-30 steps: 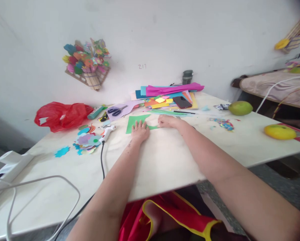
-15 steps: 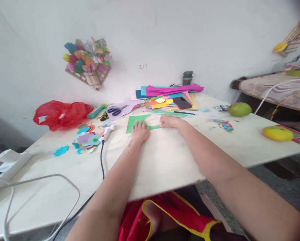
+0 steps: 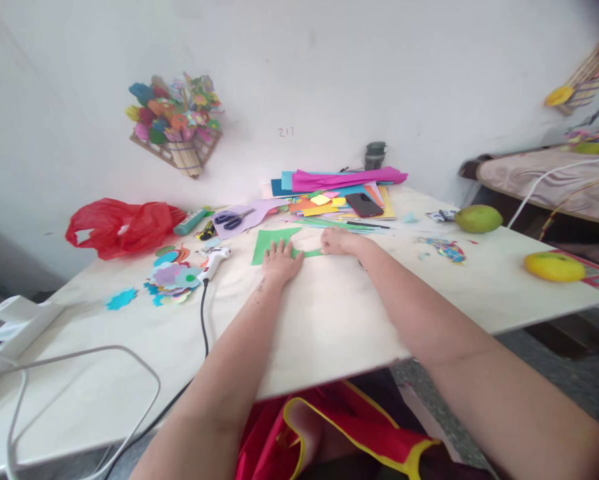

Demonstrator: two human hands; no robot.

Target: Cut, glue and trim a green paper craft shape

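A green sheet of craft paper [image 3: 265, 247] lies on the white table, with a piece cut out of its right part. My left hand [image 3: 281, 263] rests flat on it, fingers spread. At the sheet's narrow right end is my right hand [image 3: 340, 241], its fingers curled together; whatever they may pinch is hidden from me. To the left lies a white glue gun [image 3: 214, 265] with a black cord. Beyond the sheet, a pair of scissors [image 3: 233, 217] sits on lilac paper [image 3: 263, 213]. Thin paper strips [image 3: 324, 224] lie just behind my right hand.
Paper flower cutouts [image 3: 174, 277] lie at left, before a red plastic bag [image 3: 119, 228]. Coloured sheets [image 3: 339, 179] and a phone [image 3: 363, 205] are at the back. Paper scraps [image 3: 447, 249], a green mango [image 3: 478, 218] and a yellow one [image 3: 554, 267] are at right. A white cable [image 3: 104, 350] loops front left.
My left thumb has spread slightly to the right on the green paper. The right hand has shifted only a touch to the right. Everything else stays put.
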